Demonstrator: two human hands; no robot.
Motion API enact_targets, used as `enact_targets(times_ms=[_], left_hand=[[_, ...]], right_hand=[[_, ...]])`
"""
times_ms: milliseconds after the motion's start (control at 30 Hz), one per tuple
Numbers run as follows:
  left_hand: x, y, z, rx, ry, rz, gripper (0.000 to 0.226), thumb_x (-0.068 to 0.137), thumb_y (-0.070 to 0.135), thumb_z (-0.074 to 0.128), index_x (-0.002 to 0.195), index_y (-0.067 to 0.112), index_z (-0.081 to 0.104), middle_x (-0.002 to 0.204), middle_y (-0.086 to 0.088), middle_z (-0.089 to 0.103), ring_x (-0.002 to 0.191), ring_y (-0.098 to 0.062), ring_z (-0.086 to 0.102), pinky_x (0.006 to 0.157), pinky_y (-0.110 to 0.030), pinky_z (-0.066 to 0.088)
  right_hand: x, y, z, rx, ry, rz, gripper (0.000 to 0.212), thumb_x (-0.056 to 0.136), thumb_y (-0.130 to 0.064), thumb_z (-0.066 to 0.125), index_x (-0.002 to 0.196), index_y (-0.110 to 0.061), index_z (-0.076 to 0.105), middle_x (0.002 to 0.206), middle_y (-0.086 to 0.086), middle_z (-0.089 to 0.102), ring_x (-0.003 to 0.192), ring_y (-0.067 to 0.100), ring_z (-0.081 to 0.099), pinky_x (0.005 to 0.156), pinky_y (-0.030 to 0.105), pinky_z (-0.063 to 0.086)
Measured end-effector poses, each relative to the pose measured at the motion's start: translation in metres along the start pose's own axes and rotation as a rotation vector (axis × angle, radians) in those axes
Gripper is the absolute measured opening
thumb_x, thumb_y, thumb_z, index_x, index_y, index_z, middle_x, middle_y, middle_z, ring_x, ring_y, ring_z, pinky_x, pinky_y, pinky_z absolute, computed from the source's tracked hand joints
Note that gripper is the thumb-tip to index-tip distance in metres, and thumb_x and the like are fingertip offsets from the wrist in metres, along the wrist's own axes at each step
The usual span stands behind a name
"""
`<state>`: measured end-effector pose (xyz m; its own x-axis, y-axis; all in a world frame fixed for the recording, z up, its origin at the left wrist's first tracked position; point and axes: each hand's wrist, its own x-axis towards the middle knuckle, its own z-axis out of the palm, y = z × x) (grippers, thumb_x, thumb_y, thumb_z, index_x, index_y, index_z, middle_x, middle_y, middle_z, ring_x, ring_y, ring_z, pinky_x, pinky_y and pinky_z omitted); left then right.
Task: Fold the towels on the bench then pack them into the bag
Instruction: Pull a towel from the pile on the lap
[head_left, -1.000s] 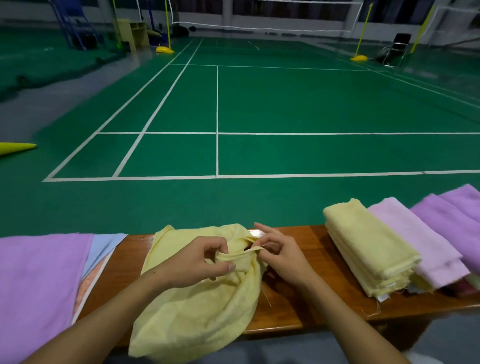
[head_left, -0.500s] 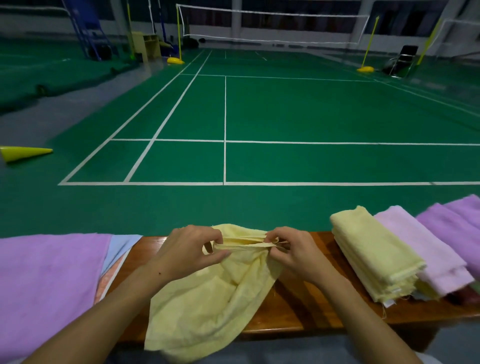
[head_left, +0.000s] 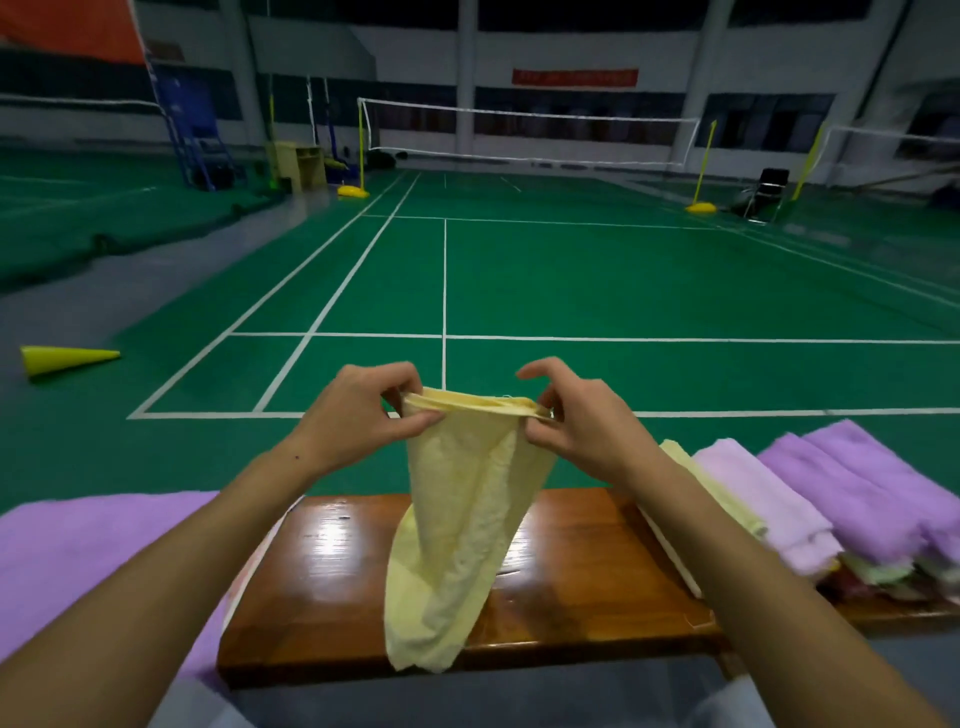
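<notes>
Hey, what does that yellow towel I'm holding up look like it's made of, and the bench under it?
The yellow towel looks like soft terry cloth, probably cotton: its surface is nubby and matte, and it hangs limp in folds from the left hand and right hand. The bench looks like wood with a glossy varnish: reddish-brown grain lines show, and the top mirrors bright patches of light.

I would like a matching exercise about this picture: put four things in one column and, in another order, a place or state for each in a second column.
Things:
1. yellow towel
2. purple towel
3. yellow cone
4. folded towels

Places or states:
A. lying on its side on the floor, far left
B. held up by left hand and right hand
C. spread flat, left
D. stacked on the bench, right

Pairs: 1-B, 2-C, 3-A, 4-D
</notes>
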<state>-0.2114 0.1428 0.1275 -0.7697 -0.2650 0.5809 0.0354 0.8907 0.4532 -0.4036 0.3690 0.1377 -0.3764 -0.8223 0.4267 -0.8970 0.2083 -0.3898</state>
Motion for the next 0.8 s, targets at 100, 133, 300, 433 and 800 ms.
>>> enact_targets(times_ms=[100, 133, 300, 433, 800], left_hand=[[0.005, 0.016, -0.016, -0.138, 0.034, -0.031, 0.027, 0.080, 0.039, 0.081, 0.080, 0.022, 0.061, 0.068, 0.009, 0.060, 0.061, -0.003, 0.051, 0.058, -0.027, 0.045], [0.006, 0.022, -0.020, -0.195, 0.033, -0.049, 0.026, 0.081, 0.033, 0.082, 0.082, 0.020, 0.060, 0.068, 0.006, 0.059, 0.061, -0.006, 0.050, 0.059, -0.028, 0.043], [0.001, 0.063, -0.038, -0.506, 0.023, -0.112, 0.028, 0.089, -0.002, 0.077, 0.101, 0.004, 0.053, 0.082, -0.017, 0.071, 0.073, -0.019, 0.061, 0.069, -0.031, 0.052], [-0.009, 0.092, -0.053, -0.616, 0.051, -0.125, 0.034, 0.090, -0.006, 0.072, 0.117, -0.001, 0.052, 0.082, -0.008, 0.076, 0.074, -0.017, 0.068, 0.066, -0.031, 0.059], [-0.005, 0.068, -0.030, -0.606, 0.037, -0.281, 0.023, 0.095, 0.005, 0.071, 0.115, 0.004, 0.060, 0.077, -0.007, 0.075, 0.066, -0.015, 0.064, 0.060, -0.034, 0.058]], right_hand=[[0.002, -0.017, -0.022, 0.051, 0.065, -0.008, 0.033, 0.075, -0.040, 0.066, 0.102, -0.024, 0.076, 0.072, -0.019, 0.060, 0.065, 0.004, 0.053, 0.065, 0.032, 0.045], [0.001, -0.022, -0.028, 0.094, 0.079, -0.005, 0.029, 0.074, -0.039, 0.064, 0.094, -0.022, 0.076, 0.071, -0.016, 0.063, 0.066, 0.005, 0.056, 0.065, 0.034, 0.047], [-0.015, -0.038, -0.050, 0.316, 0.128, 0.056, 0.017, 0.088, -0.028, 0.067, 0.093, -0.012, 0.068, 0.083, -0.002, 0.068, 0.071, 0.010, 0.057, 0.068, 0.032, 0.048], [-0.037, -0.039, -0.062, 0.426, 0.146, 0.048, 0.006, 0.095, -0.020, 0.074, 0.098, -0.014, 0.072, 0.087, 0.003, 0.072, 0.073, 0.008, 0.058, 0.068, 0.034, 0.048], [-0.023, -0.013, -0.030, 0.643, 0.194, 0.183, 0.010, 0.090, -0.019, 0.082, 0.093, -0.015, 0.073, 0.072, -0.003, 0.069, 0.062, 0.007, 0.058, 0.055, 0.023, 0.046]])
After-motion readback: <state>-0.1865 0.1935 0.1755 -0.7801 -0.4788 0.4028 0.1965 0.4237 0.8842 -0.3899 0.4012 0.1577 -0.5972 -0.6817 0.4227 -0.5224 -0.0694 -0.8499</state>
